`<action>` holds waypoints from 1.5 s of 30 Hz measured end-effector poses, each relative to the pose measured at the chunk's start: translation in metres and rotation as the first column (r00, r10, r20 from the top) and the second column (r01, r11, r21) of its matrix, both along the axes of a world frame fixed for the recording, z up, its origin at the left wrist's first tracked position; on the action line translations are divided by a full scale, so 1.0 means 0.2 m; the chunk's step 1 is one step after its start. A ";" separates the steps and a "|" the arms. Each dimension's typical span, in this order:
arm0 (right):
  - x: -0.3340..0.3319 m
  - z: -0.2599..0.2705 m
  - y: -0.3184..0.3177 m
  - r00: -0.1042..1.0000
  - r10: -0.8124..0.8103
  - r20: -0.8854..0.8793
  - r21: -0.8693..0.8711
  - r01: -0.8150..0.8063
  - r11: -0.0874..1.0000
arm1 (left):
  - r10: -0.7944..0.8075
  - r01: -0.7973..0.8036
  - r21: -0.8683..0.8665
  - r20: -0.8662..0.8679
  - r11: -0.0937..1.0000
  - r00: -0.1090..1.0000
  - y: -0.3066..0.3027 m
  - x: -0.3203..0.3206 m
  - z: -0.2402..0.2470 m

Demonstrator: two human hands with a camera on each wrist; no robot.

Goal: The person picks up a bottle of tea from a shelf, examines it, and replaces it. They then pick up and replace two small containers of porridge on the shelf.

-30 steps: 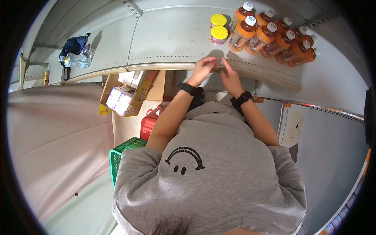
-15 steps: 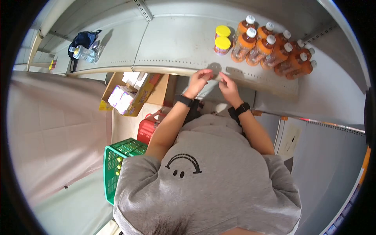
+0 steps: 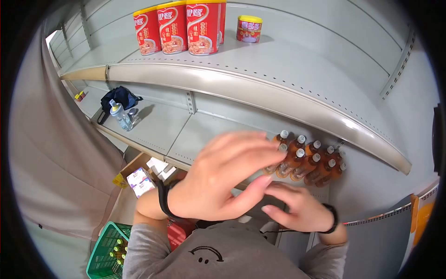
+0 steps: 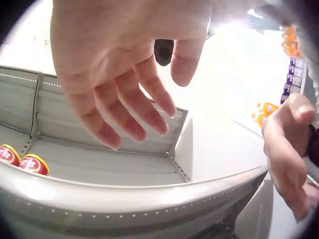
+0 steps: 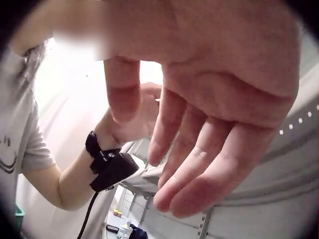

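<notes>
In the head view my left hand (image 3: 227, 176) is raised in front of the lower shelf, fingers lightly bent and holding nothing. Just below and right of it is my empty right hand (image 3: 297, 209), its fingers toward the left hand and overlapping it in this view. The left wrist view shows the left fingers (image 4: 132, 107) spread over the shelving, palm bare. Nothing lies in the right palm (image 5: 229, 74) in the right wrist view. Behind the hands stand several orange drink bottles (image 3: 304, 167) with white caps, partly covered by the left fingers.
Red cans with yellow lids (image 3: 200, 28) and a smaller can (image 3: 249, 30) stand on the upper shelf (image 3: 278, 60), whose front edge juts out above the hands. A water bottle (image 3: 121, 116) and dark bag (image 3: 121, 96) lie left. Below are an open carton (image 3: 132, 166) and green basket (image 3: 100, 249).
The head view has tilted up, bringing the upper shelf and its cans into sight. Both hands have risen, the left appearing much larger. The two small yellow-lidded tubs beside the bottles no longer show.
</notes>
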State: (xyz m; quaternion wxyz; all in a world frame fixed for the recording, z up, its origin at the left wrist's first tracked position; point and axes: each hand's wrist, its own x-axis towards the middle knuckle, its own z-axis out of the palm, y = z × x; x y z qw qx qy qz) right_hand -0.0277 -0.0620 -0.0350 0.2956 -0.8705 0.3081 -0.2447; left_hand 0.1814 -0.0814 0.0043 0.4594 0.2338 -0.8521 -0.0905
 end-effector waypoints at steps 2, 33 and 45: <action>-0.03 0.19 0.00 0.996 -0.018 -0.086 -0.045 0.014 0.999 | 0.002 -0.004 -0.047 -0.044 0.999 0.999 -0.07 -0.01 0.12; 0.18 0.98 -1.15 0.745 -0.633 -0.210 -0.272 0.578 0.769 | 0.415 -0.042 0.872 -0.188 0.487 0.890 -0.98 -0.17 0.73; 0.26 0.78 -1.43 0.858 -0.511 -0.056 -0.014 0.511 0.859 | 0.457 -0.147 0.737 -0.237 0.660 0.857 -1.25 -0.18 0.62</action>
